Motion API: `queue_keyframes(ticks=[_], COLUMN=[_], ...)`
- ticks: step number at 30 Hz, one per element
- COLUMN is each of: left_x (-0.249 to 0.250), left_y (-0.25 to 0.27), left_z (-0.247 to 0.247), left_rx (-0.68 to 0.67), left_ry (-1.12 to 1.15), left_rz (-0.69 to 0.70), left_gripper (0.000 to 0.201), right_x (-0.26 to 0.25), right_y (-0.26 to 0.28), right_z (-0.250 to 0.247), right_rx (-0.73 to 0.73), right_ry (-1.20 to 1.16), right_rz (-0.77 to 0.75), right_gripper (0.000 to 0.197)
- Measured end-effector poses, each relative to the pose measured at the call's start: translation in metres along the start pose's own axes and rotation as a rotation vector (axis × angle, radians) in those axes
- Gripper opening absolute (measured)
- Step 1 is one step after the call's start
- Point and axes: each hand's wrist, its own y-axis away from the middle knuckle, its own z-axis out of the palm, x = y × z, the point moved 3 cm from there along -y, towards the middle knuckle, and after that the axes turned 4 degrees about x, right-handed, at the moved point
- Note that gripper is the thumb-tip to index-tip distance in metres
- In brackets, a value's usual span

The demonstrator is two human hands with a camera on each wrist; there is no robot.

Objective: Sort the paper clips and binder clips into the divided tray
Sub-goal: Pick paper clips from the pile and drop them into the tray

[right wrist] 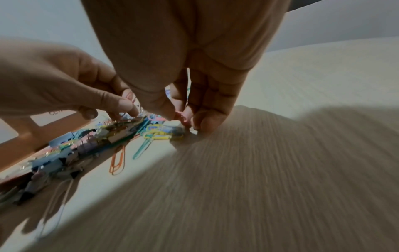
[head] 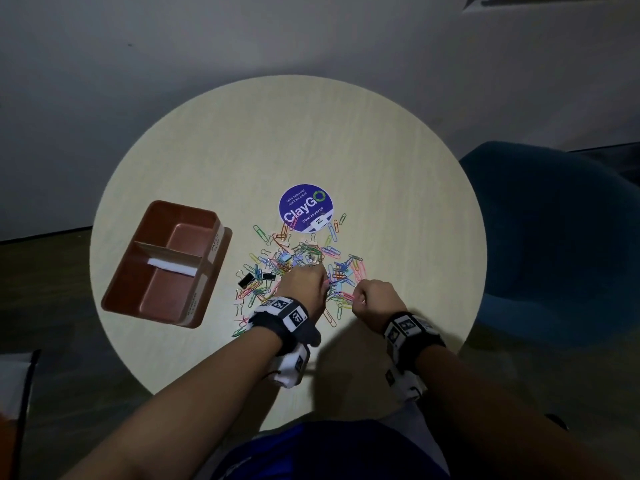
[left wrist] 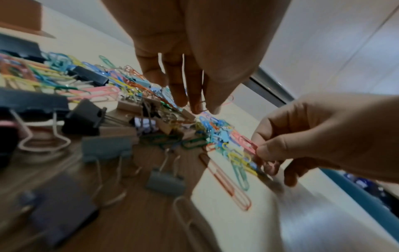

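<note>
A mixed pile of coloured paper clips and binder clips (head: pixel 304 261) lies mid-table, right of the brown divided tray (head: pixel 169 292), whose two compartments hold no clips. My left hand (head: pixel 306 282) reaches down into the pile, and its fingertips (left wrist: pixel 198 107) pinch a thin reddish paper clip. My right hand (head: pixel 360 297) sits at the pile's right edge, thumb and fingers pinching a pink paper clip (right wrist: pixel 181 117). Black binder clips (head: pixel 245 280) lie on the tray side of the pile. A grey binder clip (left wrist: pixel 166 180) and a long orange paper clip (left wrist: pixel 226 185) lie nearest me.
A round purple sticker (head: pixel 306 208) sits just beyond the pile. A white strip (head: pixel 173 266) lies by the tray's divider. A blue chair (head: pixel 554 244) stands off the table's right edge. Bare tabletop (head: pixel 277 140) stretches behind the pile.
</note>
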Motion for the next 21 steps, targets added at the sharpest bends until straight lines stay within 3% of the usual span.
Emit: queue_keyframes(ticks=[3, 6, 10, 14, 18, 21], left_x=[-0.004, -0.003, 0.006, 0.008, 0.006, 0.008], left_y=[0.000, 0.003, 0.007, 0.009, 0.011, 0.011], left_z=[-0.005, -0.006, 0.003, 0.009, 0.009, 0.008], left_rx=[0.020, -0.059, -0.161, -0.258, -0.287, -0.321], left_ry=[0.141, 0.187, 0.030, -0.173, -0.276, -0.343], left_rz=[-0.053, -0.054, 0.014, -0.019, -0.029, 0.020], left_gripper=[0.012, 0.006, 0.013, 0.019, 0.022, 0.027], right_x=[0.003, 0.005, 0.004, 0.005, 0.002, 0.000], right_y=[0.000, 0.001, 0.004, 0.006, 0.007, 0.005], right_z=[-0.006, -0.009, -0.006, -0.001, 0.006, 0.009], right_rx=[0.024, 0.059, 0.024, -0.042, -0.104, -0.117], right_ry=[-0.085, -0.154, -0.129, -0.029, 0.058, 0.087], right_rz=[0.019, 0.005, -0.046, -0.056, -0.079, -0.094], right_gripper=[0.011, 0.017, 0.023, 0.018, 0.032, 0.029])
